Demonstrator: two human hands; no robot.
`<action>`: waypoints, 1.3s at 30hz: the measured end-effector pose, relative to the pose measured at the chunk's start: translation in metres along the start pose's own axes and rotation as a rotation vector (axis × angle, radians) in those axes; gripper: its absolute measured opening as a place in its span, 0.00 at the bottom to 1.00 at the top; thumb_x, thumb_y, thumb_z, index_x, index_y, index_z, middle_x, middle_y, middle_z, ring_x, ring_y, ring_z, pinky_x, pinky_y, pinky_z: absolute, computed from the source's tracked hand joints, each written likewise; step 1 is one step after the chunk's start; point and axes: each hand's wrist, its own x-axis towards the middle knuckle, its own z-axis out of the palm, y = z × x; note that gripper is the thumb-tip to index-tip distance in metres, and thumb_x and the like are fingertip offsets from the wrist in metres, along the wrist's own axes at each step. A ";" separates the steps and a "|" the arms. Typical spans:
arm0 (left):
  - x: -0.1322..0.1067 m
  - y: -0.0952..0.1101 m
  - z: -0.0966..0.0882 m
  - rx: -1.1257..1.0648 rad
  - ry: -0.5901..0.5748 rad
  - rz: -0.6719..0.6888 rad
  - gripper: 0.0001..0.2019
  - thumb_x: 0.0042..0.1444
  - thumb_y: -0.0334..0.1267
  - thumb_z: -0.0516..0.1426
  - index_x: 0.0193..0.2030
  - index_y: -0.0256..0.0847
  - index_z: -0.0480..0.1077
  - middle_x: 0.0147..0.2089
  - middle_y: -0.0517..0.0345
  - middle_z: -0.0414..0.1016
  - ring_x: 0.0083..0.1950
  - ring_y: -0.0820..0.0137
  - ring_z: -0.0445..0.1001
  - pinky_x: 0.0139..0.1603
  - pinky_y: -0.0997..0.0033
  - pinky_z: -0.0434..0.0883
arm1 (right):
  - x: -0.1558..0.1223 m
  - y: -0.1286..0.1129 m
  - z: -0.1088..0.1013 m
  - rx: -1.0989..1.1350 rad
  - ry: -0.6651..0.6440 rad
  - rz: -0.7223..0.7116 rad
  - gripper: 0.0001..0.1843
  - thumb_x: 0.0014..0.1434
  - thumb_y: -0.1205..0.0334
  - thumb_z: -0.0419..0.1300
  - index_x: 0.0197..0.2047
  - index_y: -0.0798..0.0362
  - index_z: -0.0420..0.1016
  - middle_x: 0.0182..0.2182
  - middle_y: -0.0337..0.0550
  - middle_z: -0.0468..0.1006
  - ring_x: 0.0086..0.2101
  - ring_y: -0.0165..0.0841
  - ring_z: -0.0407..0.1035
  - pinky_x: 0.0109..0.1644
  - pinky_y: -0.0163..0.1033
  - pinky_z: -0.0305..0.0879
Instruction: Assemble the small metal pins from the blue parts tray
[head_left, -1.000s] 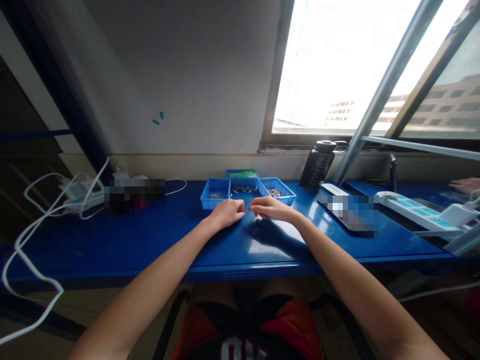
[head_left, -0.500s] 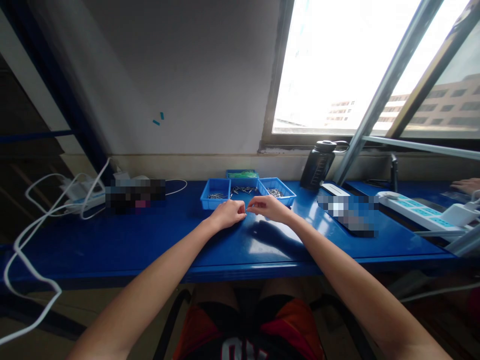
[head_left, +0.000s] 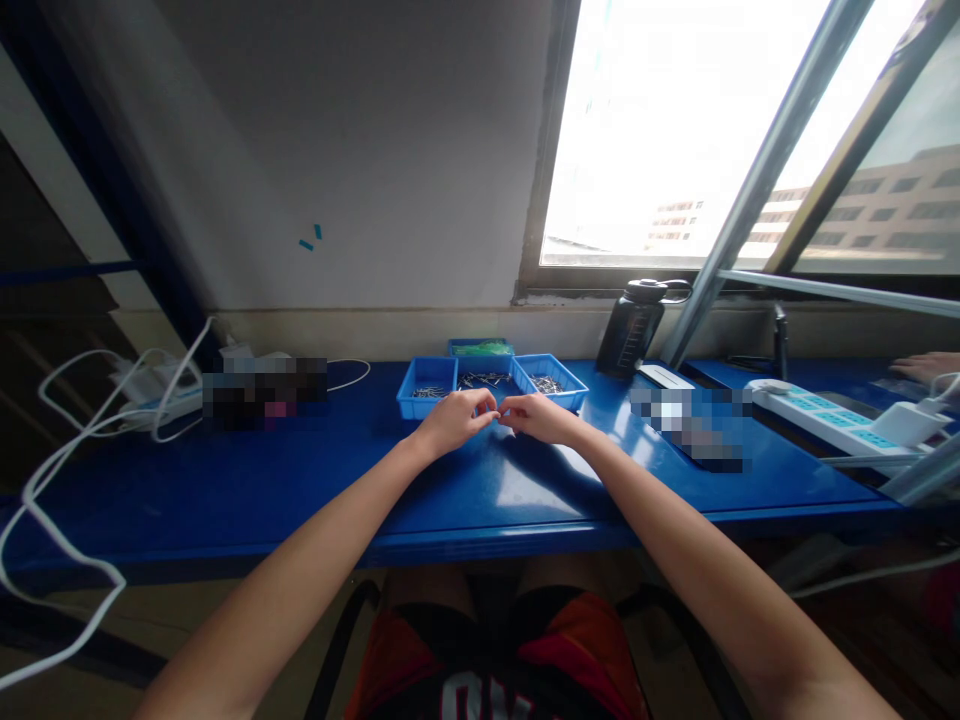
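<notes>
Blue desk [head_left: 300,490], far trays [head_left: 420,409] of metal pins [head_left: 484,380]: left hand [head_left: 454,419], right hand [head_left: 543,418] now meet, gap closed, work seemingly shared; whether fingers clamp anything, cannot tell.

- The head camera sits above and close to the blue table's [head_left: 315,480] near side.
- It looks forward and down across the blue table.
</notes>
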 end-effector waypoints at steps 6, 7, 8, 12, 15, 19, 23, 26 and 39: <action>0.000 0.004 0.002 -0.006 -0.045 0.003 0.10 0.52 0.41 0.51 0.37 0.40 0.70 0.31 0.59 0.72 0.30 0.73 0.68 0.31 0.76 0.63 | -0.001 -0.003 0.002 0.013 -0.021 -0.007 0.13 0.54 0.54 0.52 0.30 0.55 0.70 0.20 0.37 0.71 0.21 0.25 0.62 0.26 0.30 0.55; 0.000 0.004 0.002 -0.001 -0.042 0.009 0.10 0.52 0.41 0.51 0.37 0.40 0.70 0.31 0.59 0.72 0.30 0.73 0.68 0.31 0.76 0.63 | -0.001 -0.002 0.002 0.012 -0.021 -0.001 0.13 0.54 0.54 0.52 0.30 0.55 0.70 0.20 0.37 0.71 0.21 0.25 0.62 0.26 0.30 0.55; -0.001 0.004 0.001 0.007 -0.034 0.015 0.10 0.53 0.41 0.51 0.37 0.41 0.70 0.32 0.59 0.72 0.30 0.73 0.68 0.31 0.76 0.63 | -0.001 -0.002 0.001 0.009 -0.017 0.005 0.13 0.54 0.54 0.52 0.30 0.55 0.70 0.20 0.37 0.71 0.21 0.25 0.62 0.26 0.30 0.55; -0.002 0.004 0.000 0.066 0.016 0.011 0.11 0.54 0.43 0.49 0.37 0.41 0.69 0.33 0.59 0.73 0.31 0.73 0.68 0.30 0.76 0.63 | 0.000 0.002 -0.002 -0.015 0.030 0.029 0.12 0.54 0.55 0.53 0.33 0.54 0.70 0.21 0.37 0.71 0.22 0.26 0.63 0.27 0.31 0.56; -0.002 0.003 -0.001 0.138 0.038 -0.025 0.12 0.55 0.43 0.47 0.36 0.42 0.69 0.31 0.59 0.73 0.31 0.71 0.69 0.29 0.75 0.62 | 0.001 0.004 -0.004 -0.026 0.085 0.039 0.11 0.53 0.55 0.54 0.33 0.54 0.70 0.20 0.37 0.71 0.22 0.26 0.63 0.28 0.31 0.56; -0.002 -0.002 0.000 0.222 0.011 -0.075 0.11 0.55 0.43 0.48 0.35 0.42 0.68 0.29 0.59 0.72 0.31 0.69 0.70 0.29 0.74 0.61 | 0.001 0.005 -0.005 -0.014 0.137 0.031 0.10 0.52 0.55 0.54 0.32 0.53 0.69 0.20 0.37 0.72 0.22 0.26 0.63 0.27 0.31 0.57; -0.001 -0.005 0.002 0.247 -0.019 -0.081 0.10 0.54 0.42 0.49 0.34 0.42 0.68 0.31 0.58 0.73 0.32 0.68 0.70 0.29 0.74 0.62 | 0.000 0.004 -0.006 -0.007 0.115 0.037 0.12 0.52 0.53 0.54 0.33 0.53 0.68 0.21 0.37 0.72 0.22 0.26 0.63 0.27 0.31 0.57; -0.002 -0.006 0.002 0.238 -0.037 -0.068 0.10 0.54 0.41 0.49 0.35 0.42 0.69 0.32 0.57 0.73 0.33 0.68 0.71 0.30 0.74 0.63 | -0.002 0.003 -0.006 0.044 -0.002 0.079 0.16 0.55 0.50 0.50 0.34 0.53 0.68 0.23 0.39 0.73 0.21 0.26 0.63 0.26 0.31 0.57; -0.002 -0.008 0.003 0.243 -0.085 -0.083 0.13 0.54 0.44 0.48 0.39 0.44 0.70 0.32 0.57 0.74 0.33 0.68 0.71 0.31 0.74 0.64 | -0.002 0.003 -0.007 0.102 -0.056 0.088 0.15 0.58 0.55 0.46 0.33 0.55 0.69 0.25 0.40 0.73 0.20 0.25 0.62 0.27 0.31 0.58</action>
